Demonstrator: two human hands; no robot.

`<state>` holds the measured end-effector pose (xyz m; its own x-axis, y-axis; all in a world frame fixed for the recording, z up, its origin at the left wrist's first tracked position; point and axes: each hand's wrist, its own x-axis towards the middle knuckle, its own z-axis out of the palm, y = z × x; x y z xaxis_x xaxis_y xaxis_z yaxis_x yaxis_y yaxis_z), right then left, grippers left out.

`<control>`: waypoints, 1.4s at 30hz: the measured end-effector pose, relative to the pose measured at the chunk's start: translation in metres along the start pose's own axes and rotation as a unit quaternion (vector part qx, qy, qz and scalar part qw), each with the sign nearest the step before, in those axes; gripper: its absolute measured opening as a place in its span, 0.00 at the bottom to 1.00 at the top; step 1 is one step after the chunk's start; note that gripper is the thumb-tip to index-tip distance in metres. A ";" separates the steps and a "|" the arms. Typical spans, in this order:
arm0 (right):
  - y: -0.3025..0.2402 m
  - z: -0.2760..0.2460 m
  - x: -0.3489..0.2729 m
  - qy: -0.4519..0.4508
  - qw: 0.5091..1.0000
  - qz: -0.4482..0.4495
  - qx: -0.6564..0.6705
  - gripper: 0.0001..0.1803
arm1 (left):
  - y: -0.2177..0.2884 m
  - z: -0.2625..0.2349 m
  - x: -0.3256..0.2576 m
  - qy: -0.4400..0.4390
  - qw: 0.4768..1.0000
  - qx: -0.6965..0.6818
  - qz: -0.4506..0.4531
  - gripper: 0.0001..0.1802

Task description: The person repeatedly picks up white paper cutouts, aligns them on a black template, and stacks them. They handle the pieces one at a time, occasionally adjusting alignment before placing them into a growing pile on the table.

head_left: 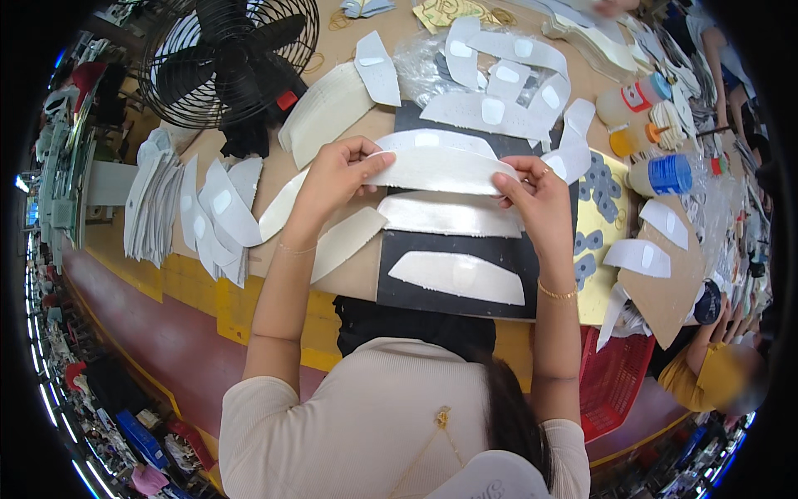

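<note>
Both my hands hold up one curved white fabric piece (445, 173) above the black board (403, 287). My left hand (339, 176) pinches its left end between thumb and fingers. At the other end, my right hand (532, 193) is closed on it the same way. Just behind it shows another white piece with a small patch (432, 140), partly covered. Under and nearer to me, a white curved piece (449, 214) lies on the board. Closest to my body is one more white piece (457, 279), lying flat with a faint patch at its middle.
A black fan (229, 58) stands at the back left. Stacked cream pieces (328, 112) lie beside it, and a grey-white pile (150, 204) at the left edge. Bottles, including a blue-lidded jar (661, 176), stand at right by a yellow sheet with grey shapes (594, 291). A red basket (611, 387) sits below.
</note>
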<state>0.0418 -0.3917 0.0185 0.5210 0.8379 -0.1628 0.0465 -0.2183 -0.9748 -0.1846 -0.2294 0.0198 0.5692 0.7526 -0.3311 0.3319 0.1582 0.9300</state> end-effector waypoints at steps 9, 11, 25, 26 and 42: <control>0.005 0.018 0.054 0.001 0.974 0.014 -0.225 0.11 | -0.024 -0.016 0.040 -0.002 0.998 0.040 -0.053 0.15; 0.004 0.020 0.055 0.002 0.971 0.006 -0.240 0.12 | -0.024 -0.019 0.042 -0.005 0.997 0.052 -0.063 0.16; -0.002 0.028 0.055 0.026 0.963 0.031 -0.267 0.15 | -0.027 -0.018 0.049 -0.014 0.994 0.038 -0.097 0.15; -0.002 0.028 0.055 0.027 0.962 0.033 -0.269 0.15 | -0.026 -0.018 0.049 -0.014 0.995 0.036 -0.097 0.15; 0.003 0.033 0.053 0.033 0.954 -0.005 -0.298 0.14 | -0.031 -0.017 0.052 -0.017 0.994 0.046 -0.093 0.15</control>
<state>0.0416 -0.3316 0.0021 0.5690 0.8129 -0.1241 0.5191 -0.4721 -0.7125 -0.1786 -0.1844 -0.0237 0.5164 0.6932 -0.5028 0.5002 0.2325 0.8341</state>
